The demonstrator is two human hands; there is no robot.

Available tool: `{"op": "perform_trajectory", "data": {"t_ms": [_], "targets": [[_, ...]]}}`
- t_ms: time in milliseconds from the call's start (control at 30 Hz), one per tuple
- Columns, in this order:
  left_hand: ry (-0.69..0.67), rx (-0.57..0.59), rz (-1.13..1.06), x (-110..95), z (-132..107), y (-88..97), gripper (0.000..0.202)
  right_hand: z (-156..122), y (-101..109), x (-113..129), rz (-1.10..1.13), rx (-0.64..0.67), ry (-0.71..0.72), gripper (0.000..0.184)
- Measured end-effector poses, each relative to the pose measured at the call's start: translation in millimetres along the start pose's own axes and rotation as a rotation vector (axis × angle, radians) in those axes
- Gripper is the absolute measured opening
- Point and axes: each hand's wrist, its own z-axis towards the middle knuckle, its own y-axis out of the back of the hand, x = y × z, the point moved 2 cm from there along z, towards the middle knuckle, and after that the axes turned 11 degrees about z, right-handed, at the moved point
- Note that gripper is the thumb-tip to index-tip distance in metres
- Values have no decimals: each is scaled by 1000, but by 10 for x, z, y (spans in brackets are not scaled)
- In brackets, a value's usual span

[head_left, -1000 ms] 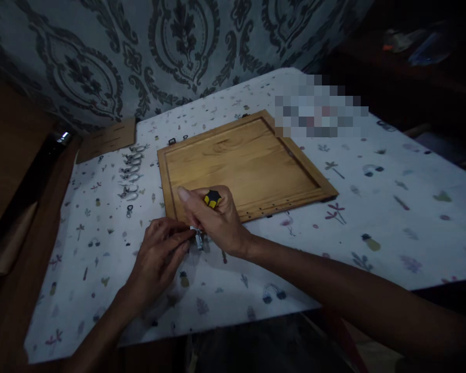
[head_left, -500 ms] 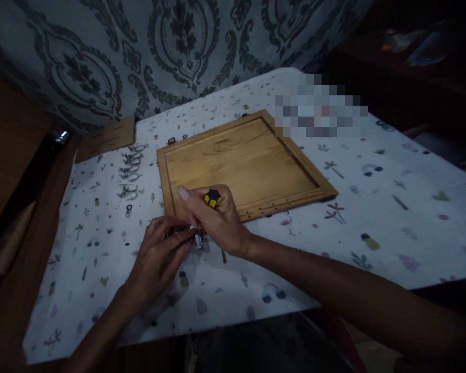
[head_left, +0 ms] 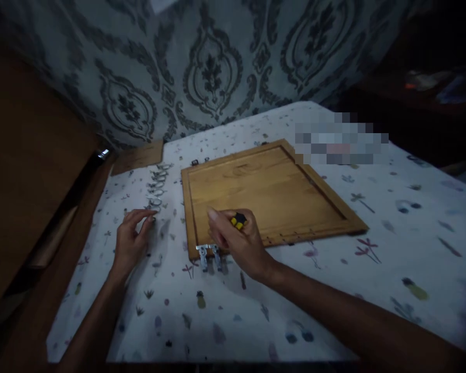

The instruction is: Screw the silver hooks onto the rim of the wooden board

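Beneath the wooden board, a white tablecloth printed with pineapples, leaves and other small motifs extends on all sides; beyond the board rises a patterned wall covering with dark, leafy medallions. Well to the left of the board is a brown wooden panel. The board itself lies flat on the cloth, its recessed middle bordered by a raised frame, with small dark spots along the near border. Left of the board's far corner lies a piece of cardboard. Over the board's near border, the right hand is closed around a yellow-and-black handle, of which only the end shows. Left of the board, the left hand has bent fingers, thumb and forefinger close together; whether they grip anything cannot be told. Its fingertips are at the near end of a row of metal pieces, which runs beside the board's left edge. Smallest are two metal clips, side by side at the board's near left corner, projecting over the cloth.
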Motion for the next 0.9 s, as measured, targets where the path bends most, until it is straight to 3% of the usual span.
{"op": "perform_trajectory", "data": {"t_ms": [200, 367, 633, 800, 900], "targets": [[59, -104, 90, 617, 321, 23, 24, 2, 53, -81, -28, -26, -1, 62], [31, -122, 144, 883, 525, -68, 28, 3, 64, -91, -51, -30, -15, 63], [177, -128, 374, 1027, 979, -257, 29, 14, 101, -142, -78, -16, -11, 64], [236, -1, 482, 981, 1090, -196, 31, 4, 61, -88, -23, 40, 61, 62], [249, 68, 530, 972, 1081, -169, 32, -10, 53, -81, -21, 14, 31, 62]]}}
